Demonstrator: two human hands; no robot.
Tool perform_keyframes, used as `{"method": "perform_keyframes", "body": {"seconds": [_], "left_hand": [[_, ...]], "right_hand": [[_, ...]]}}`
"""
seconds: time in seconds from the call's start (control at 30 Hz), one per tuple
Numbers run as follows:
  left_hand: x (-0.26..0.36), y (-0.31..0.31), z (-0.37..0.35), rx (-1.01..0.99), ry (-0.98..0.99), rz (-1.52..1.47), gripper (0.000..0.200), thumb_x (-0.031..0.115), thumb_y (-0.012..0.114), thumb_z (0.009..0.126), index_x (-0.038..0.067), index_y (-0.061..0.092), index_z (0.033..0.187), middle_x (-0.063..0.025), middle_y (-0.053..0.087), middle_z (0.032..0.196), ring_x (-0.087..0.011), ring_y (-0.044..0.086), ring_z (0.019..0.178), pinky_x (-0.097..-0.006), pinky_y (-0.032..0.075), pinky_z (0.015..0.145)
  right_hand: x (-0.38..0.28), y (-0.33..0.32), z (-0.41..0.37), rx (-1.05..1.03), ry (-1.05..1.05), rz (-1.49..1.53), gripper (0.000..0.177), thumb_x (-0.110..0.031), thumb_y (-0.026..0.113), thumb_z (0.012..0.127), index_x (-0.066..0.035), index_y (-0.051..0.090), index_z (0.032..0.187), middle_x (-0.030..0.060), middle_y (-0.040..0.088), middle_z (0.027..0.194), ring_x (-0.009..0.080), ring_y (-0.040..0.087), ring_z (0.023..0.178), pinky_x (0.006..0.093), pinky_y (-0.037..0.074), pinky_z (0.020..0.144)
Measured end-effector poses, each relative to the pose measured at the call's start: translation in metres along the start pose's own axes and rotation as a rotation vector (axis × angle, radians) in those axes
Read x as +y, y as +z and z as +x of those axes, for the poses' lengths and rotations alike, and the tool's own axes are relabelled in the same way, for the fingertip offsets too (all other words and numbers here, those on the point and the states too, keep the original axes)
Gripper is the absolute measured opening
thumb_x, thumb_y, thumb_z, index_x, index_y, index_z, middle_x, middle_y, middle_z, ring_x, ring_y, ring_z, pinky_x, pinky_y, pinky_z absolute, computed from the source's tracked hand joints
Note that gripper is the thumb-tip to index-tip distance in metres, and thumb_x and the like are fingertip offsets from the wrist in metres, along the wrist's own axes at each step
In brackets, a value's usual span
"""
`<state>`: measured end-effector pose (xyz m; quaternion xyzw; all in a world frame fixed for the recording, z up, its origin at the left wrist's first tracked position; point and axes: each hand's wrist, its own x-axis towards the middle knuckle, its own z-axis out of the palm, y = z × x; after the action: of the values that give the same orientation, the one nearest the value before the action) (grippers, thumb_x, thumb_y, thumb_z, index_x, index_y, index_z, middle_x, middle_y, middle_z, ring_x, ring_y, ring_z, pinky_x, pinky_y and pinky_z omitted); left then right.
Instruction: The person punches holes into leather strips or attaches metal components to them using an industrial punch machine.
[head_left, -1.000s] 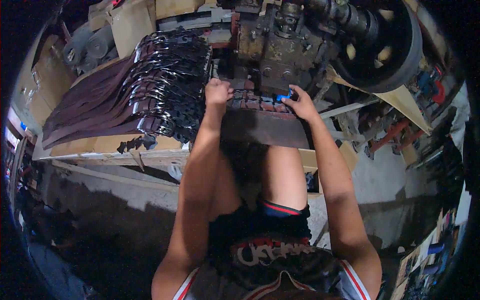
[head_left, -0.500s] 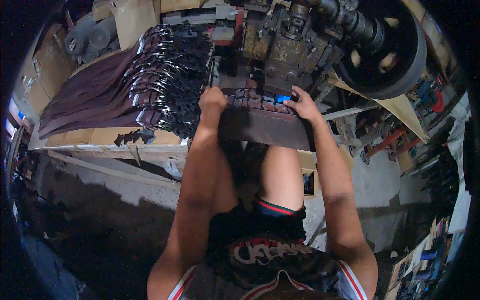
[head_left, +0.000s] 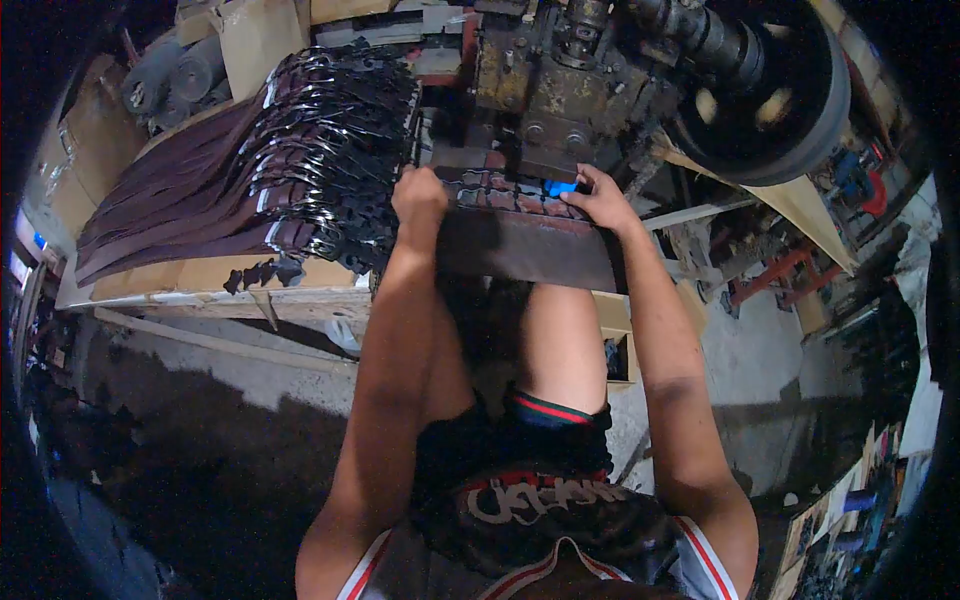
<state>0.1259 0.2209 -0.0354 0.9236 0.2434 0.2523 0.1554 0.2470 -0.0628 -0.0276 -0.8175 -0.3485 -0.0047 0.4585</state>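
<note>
Seated at a grimy press (head_left: 560,130), you pinch a small blue piece (head_left: 558,187) between the thumb and fingers of your right hand (head_left: 598,198), its fingers only slightly parted, close against the underside of the press head. Your left hand (head_left: 420,194) is curled into a loose fist beside the left end of a dark sheet (head_left: 525,250); whether it grips anything cannot be told. The sheet lies just below the press, its near part hanging toward your thighs, with dark and reddish shapes (head_left: 505,195) along its far side. The blue piece looks light and stiff, best held by its outer end, clear of the metal above. The sheet seems thin, bendable and fairly light, perhaps a little slick; its free near edge or the two ends offer the safest hold. At your left, a heap of brown strips (head_left: 180,190) ends in a tangle of black trimmings (head_left: 350,150), likely floppy and prone to snag. Pale lettering (head_left: 545,507) runs across your dark clothing, too warped to read with confidence; no brand or label can be made out on the press.
</note>
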Motion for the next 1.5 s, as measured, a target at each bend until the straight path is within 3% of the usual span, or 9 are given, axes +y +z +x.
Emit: {"method": "perform_keyframes", "body": {"seconds": [0.3, 0.6, 0.8, 0.9, 1.1, 1.2, 1.3, 1.5], "left_hand": [[0.006, -0.002, 0.005, -0.088, -0.073, 0.021, 0.021, 0.012, 0.052, 0.082, 0.005, 0.069, 0.092, -0.0157, 0.061, 0.111, -0.0335, 0.062, 0.1, -0.0407, 0.051, 0.084], [0.014, -0.017, -0.005, -0.058, -0.077, 0.015, 0.024, 0.011, 0.049, 0.084, 0.008, 0.065, 0.102, -0.016, 0.058, 0.115, -0.033, 0.061, 0.102, -0.0401, 0.052, 0.084], [0.007, -0.006, 0.0, -0.041, -0.022, 0.02, 0.023, 0.011, 0.05, 0.084, 0.008, 0.066, 0.099, -0.0154, 0.061, 0.107, -0.034, 0.063, 0.097, -0.0416, 0.052, 0.082], [0.005, -0.002, 0.0, 0.002, -0.014, 0.01, 0.021, 0.011, 0.05, 0.083, 0.007, 0.067, 0.094, -0.0153, 0.063, 0.104, -0.0344, 0.064, 0.095, -0.0419, 0.052, 0.081], [0.002, -0.001, 0.0, 0.012, 0.008, -0.013, 0.02, 0.009, 0.052, 0.082, 0.006, 0.069, 0.092, -0.016, 0.062, 0.106, -0.035, 0.063, 0.096, -0.042, 0.052, 0.081], [0.007, -0.009, -0.004, -0.012, -0.019, -0.015, 0.02, 0.008, 0.052, 0.082, 0.006, 0.068, 0.093, -0.0159, 0.061, 0.108, -0.0353, 0.063, 0.097, -0.0419, 0.052, 0.081], [0.009, -0.011, -0.004, -0.026, -0.03, -0.014, 0.021, 0.009, 0.051, 0.083, 0.006, 0.068, 0.096, -0.0153, 0.061, 0.109, -0.035, 0.062, 0.098, -0.0418, 0.052, 0.082], [0.003, 0.0, 0.004, -0.071, -0.043, 0.019, 0.024, 0.012, 0.048, 0.087, 0.008, 0.067, 0.1, -0.0141, 0.059, 0.112, -0.0332, 0.062, 0.101, -0.041, 0.052, 0.084]], "right_hand": [[-0.022, -0.002, -0.007, -0.013, 0.056, -0.021, 0.063, -0.01, 0.073, 0.076, 0.009, 0.043, 0.128, 0.0128, 0.058, 0.111, 0.0179, 0.054, 0.1, 0.0301, 0.042, 0.09], [0.019, -0.028, -0.005, -0.124, 0.062, 0.088, 0.067, 0.001, 0.065, 0.075, 0.003, 0.038, 0.135, 0.0179, 0.05, 0.131, 0.0222, 0.044, 0.125, 0.0308, 0.035, 0.102], [-0.008, -0.032, -0.008, -0.173, 0.073, -0.089, 0.063, -0.004, 0.069, 0.076, 0.004, 0.042, 0.133, 0.0163, 0.051, 0.131, 0.0228, 0.046, 0.123, 0.0314, 0.034, 0.104], [-0.002, -0.023, -0.002, -0.135, 0.001, -0.079, 0.065, -0.008, 0.072, 0.076, 0.005, 0.042, 0.132, 0.0169, 0.052, 0.129, 0.0226, 0.046, 0.121, 0.0318, 0.034, 0.103], [0.016, -0.014, 0.005, -0.134, 0.069, 0.041, 0.068, -0.01, 0.073, 0.077, 0.008, 0.039, 0.134, 0.0183, 0.051, 0.129, 0.0217, 0.045, 0.121, 0.0319, 0.035, 0.102], [0.02, -0.01, 0.002, -0.077, -0.011, 0.015, 0.066, -0.014, 0.074, 0.075, 0.0, 0.044, 0.132, 0.0173, 0.057, 0.124, 0.0264, 0.051, 0.117, 0.0359, 0.037, 0.102], [0.028, -0.003, 0.007, -0.045, -0.076, 0.165, 0.069, -0.013, 0.075, 0.074, -0.001, 0.043, 0.134, 0.0178, 0.056, 0.124, 0.0267, 0.051, 0.118, 0.0355, 0.036, 0.102], [0.027, -0.003, 0.009, -0.037, 0.016, 0.047, 0.067, -0.016, 0.077, 0.073, -0.001, 0.046, 0.131, 0.0173, 0.056, 0.125, 0.0255, 0.051, 0.117, 0.035, 0.038, 0.101]]}}
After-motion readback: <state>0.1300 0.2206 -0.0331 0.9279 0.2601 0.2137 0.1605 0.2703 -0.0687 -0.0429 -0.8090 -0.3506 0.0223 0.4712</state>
